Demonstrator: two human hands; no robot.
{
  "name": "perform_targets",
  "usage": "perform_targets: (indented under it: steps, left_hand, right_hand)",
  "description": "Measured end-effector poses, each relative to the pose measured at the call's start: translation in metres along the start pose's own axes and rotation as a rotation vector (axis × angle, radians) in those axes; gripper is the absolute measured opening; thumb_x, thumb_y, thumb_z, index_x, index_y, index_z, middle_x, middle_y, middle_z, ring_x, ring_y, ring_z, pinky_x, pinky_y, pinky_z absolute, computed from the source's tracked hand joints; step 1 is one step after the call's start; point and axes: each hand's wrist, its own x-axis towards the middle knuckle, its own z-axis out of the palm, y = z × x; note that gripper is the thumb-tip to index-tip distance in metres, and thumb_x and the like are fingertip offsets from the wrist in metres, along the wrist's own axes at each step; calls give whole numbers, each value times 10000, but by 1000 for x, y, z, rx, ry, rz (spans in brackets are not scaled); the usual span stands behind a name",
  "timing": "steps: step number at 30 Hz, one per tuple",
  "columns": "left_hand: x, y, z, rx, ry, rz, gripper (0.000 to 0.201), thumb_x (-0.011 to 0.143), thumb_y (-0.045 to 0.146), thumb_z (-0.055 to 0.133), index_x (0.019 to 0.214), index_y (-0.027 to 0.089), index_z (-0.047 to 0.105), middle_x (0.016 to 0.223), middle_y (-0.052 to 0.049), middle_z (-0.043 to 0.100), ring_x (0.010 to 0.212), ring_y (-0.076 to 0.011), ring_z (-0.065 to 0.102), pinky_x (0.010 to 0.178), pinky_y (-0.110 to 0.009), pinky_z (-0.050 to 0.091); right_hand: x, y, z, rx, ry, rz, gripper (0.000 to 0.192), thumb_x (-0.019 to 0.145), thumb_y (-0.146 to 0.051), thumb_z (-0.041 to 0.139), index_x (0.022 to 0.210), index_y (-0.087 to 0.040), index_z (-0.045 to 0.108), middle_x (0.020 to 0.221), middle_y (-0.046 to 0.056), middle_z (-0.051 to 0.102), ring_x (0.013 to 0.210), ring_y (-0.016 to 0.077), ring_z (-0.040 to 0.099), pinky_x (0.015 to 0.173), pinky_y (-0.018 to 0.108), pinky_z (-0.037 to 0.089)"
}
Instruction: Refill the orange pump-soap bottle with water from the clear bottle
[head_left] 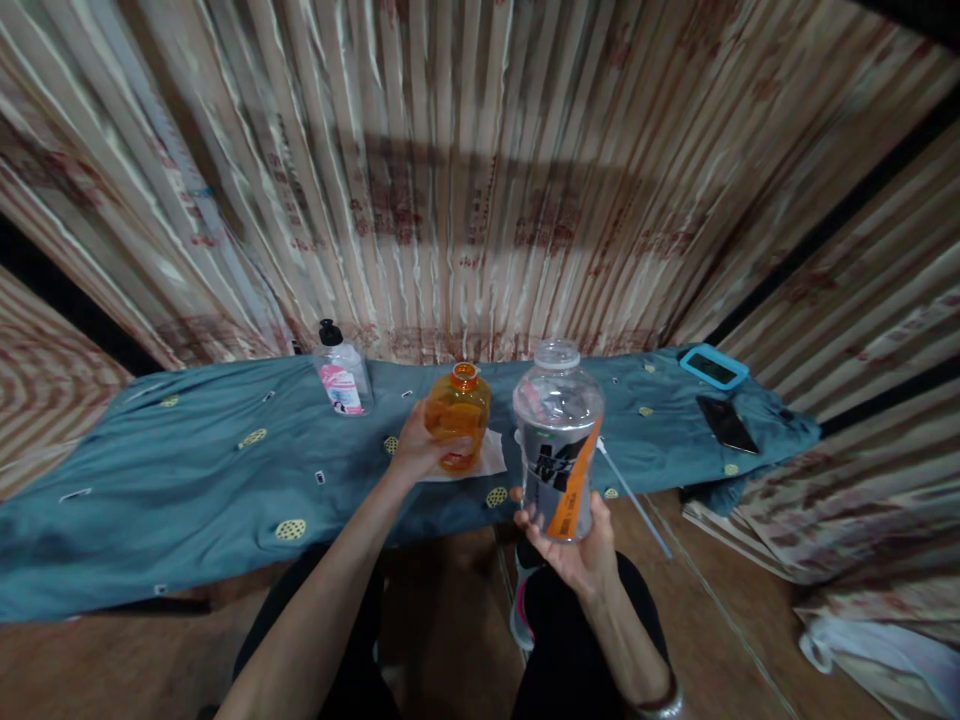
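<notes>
My left hand [425, 445] wraps round an orange see-through bottle [459, 405], which has no cap and stands upright over a white sheet of paper [491, 455]. Whether its base touches the paper I cannot tell. In my right hand [577, 555] is a large clear plastic bottle [559, 450] with a silver, black and orange label. I grip it low down, and its mouth is uncapped and points up. A thin bluish-white stick [634, 492] shows just right of the clear bottle, reaching past the table's front edge.
A pump bottle [345, 375] with a black top and pink label stands at the left on the teal cloth [225, 470] covering the table. At the right end lie a blue-framed device [714, 367] and a dark phone [726, 424]. A pleated curtain [465, 180] hangs behind.
</notes>
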Motion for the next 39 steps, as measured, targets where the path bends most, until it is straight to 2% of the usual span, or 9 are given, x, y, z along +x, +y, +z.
perform_targets:
  steps: [3, 7, 15, 25, 31, 39]
  left_hand:
    - [-1, -2, 0, 77, 52, 36, 645, 501, 366, 891, 1052, 159, 625, 1072, -90, 712, 1009, -276, 684, 946, -450, 540]
    - [-3, 1, 2, 228, 165, 121, 662, 506, 366, 891, 1070, 170, 605, 1104, -88, 693, 1039, -283, 670, 961, -458, 521]
    - [-3, 6, 4, 414, 178, 112, 666, 570, 363, 869, 1130, 197, 549, 1074, -73, 714, 988, -279, 701, 867, -423, 566]
    - [0, -7, -5, 424, 237, 305, 750, 693, 394, 810, 1291, 208, 398, 1244, -122, 620, 1134, -281, 642, 941, -437, 545]
    - [2, -18, -9, 485, 226, 387, 764, 717, 387, 802, 1324, 216, 371, 1258, -127, 603, 1156, -289, 625, 955, -459, 538]
    - [1, -23, -13, 532, 233, 365, 758, 692, 426, 819, 1295, 204, 417, 1216, -130, 616, 1132, -303, 628, 954, -475, 531]
  right_hand:
    - [2, 2, 0, 11, 42, 6, 692, 325, -471, 961, 882, -115, 756, 940, 178, 744, 742, 288, 718, 574, 278, 590]
    - [5, 7, 3, 33, 63, 5, 599, 355, -401, 975, 845, -132, 761, 903, 161, 741, 717, 286, 713, 569, 273, 575]
    - [3, 14, 5, -48, 11, -16, 498, 411, -429, 957, 813, -182, 796, 831, 102, 739, 710, 284, 719, 577, 269, 573]
    - [5, 14, 3, -129, 30, -49, 471, 434, -459, 944, 788, -185, 796, 770, 71, 746, 683, 275, 730, 583, 278, 585]
    - [5, 13, 0, -137, 31, -78, 484, 460, -454, 940, 840, -193, 794, 803, 77, 746, 693, 270, 727, 584, 282, 589]
    - [-5, 8, 1, -182, 88, -128, 500, 433, -458, 948, 826, -190, 793, 771, 93, 751, 664, 271, 731, 588, 298, 606]
